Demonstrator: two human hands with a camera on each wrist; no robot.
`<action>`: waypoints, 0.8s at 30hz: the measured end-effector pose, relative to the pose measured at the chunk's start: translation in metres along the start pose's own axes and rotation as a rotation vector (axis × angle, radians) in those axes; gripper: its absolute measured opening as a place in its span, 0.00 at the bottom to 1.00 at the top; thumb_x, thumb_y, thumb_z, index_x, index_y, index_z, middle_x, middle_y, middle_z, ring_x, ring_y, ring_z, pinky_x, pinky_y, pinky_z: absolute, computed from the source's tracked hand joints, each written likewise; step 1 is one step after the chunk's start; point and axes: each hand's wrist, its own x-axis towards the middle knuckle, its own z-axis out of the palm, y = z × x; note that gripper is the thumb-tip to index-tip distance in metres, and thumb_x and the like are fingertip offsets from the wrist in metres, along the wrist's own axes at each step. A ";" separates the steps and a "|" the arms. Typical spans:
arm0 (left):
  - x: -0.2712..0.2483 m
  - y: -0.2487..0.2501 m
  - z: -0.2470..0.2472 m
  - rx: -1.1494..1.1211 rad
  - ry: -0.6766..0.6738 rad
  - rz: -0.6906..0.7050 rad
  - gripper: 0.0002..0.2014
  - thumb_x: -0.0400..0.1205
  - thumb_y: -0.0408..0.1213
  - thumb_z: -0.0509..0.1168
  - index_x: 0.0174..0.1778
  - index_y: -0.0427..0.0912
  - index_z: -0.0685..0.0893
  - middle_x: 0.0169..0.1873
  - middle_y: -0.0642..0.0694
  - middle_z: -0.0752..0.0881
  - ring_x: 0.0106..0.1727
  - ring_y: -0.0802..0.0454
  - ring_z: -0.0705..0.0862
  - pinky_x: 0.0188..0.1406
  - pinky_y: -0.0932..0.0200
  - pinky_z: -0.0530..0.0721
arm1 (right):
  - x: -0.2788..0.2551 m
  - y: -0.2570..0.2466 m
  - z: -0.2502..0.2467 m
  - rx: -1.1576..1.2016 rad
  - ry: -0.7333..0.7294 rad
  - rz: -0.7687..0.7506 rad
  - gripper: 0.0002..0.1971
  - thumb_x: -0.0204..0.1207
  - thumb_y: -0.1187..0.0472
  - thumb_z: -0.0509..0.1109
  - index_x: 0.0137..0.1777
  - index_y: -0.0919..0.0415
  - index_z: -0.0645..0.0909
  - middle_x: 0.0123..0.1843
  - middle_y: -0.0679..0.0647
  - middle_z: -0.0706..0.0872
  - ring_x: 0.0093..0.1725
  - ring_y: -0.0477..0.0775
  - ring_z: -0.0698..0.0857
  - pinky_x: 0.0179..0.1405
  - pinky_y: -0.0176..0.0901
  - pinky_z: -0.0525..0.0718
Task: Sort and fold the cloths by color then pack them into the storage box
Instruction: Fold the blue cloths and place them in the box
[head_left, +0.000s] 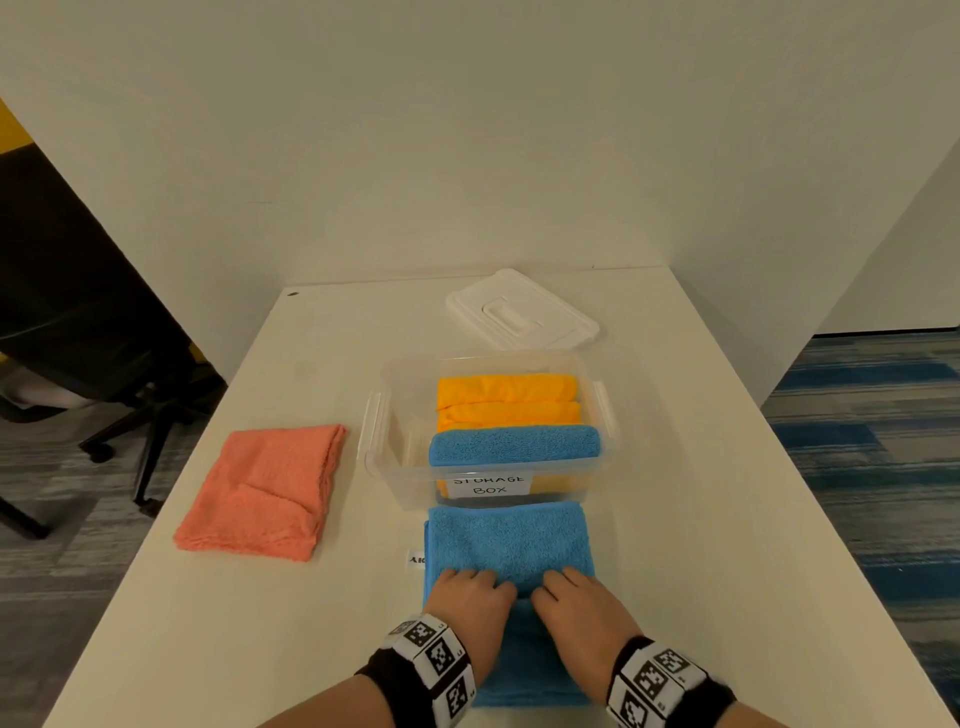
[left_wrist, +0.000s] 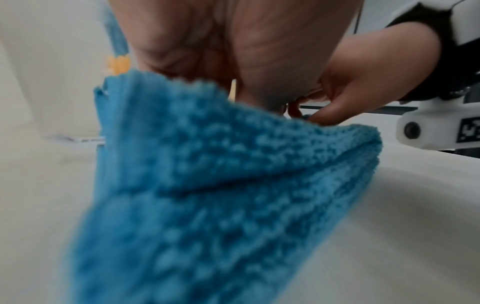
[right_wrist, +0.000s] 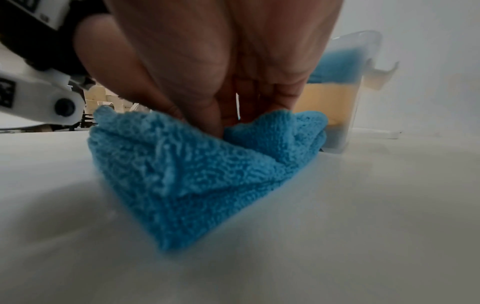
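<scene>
While two hands (head_left: 524, 603) grip one blue cloth (head_left: 509, 540), one waits boxed.

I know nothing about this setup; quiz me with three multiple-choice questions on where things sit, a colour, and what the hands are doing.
1. Where is the white plastic lid?
A. on the box
B. on the table beyond the box
C. on the floor

2. What colour is the folded cloth lying left of the clear plastic storage box?
A. green
B. salmon pink
C. purple

3. What are the hands doing?
A. hanging idle
B. gripping a fold of the blue cloth on the table
C. lifting the lid

Answers: B, the lid lies apart behind the open box. B, the salmon-pink cloth shows it. B, left hand and right hand both pinch its raised fold.
</scene>
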 end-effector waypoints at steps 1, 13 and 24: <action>-0.001 -0.002 0.005 -0.005 0.024 0.001 0.16 0.77 0.34 0.60 0.61 0.45 0.75 0.59 0.44 0.79 0.61 0.41 0.77 0.60 0.50 0.68 | -0.001 0.001 -0.004 0.000 -0.011 -0.002 0.04 0.56 0.58 0.65 0.28 0.47 0.80 0.30 0.42 0.79 0.30 0.45 0.80 0.25 0.34 0.79; 0.004 -0.042 0.038 -0.186 0.258 0.171 0.10 0.76 0.56 0.56 0.41 0.55 0.72 0.30 0.58 0.79 0.28 0.58 0.82 0.27 0.70 0.78 | -0.005 0.003 -0.009 -0.034 -0.098 0.039 0.12 0.44 0.60 0.77 0.26 0.46 0.78 0.29 0.40 0.77 0.34 0.45 0.77 0.34 0.37 0.72; 0.004 -0.036 0.009 -0.153 0.202 -0.016 0.13 0.77 0.57 0.60 0.44 0.53 0.82 0.45 0.56 0.80 0.51 0.55 0.78 0.50 0.53 0.75 | 0.022 0.018 -0.037 0.247 -0.369 0.192 0.12 0.80 0.58 0.64 0.62 0.53 0.80 0.61 0.51 0.83 0.63 0.55 0.79 0.61 0.45 0.72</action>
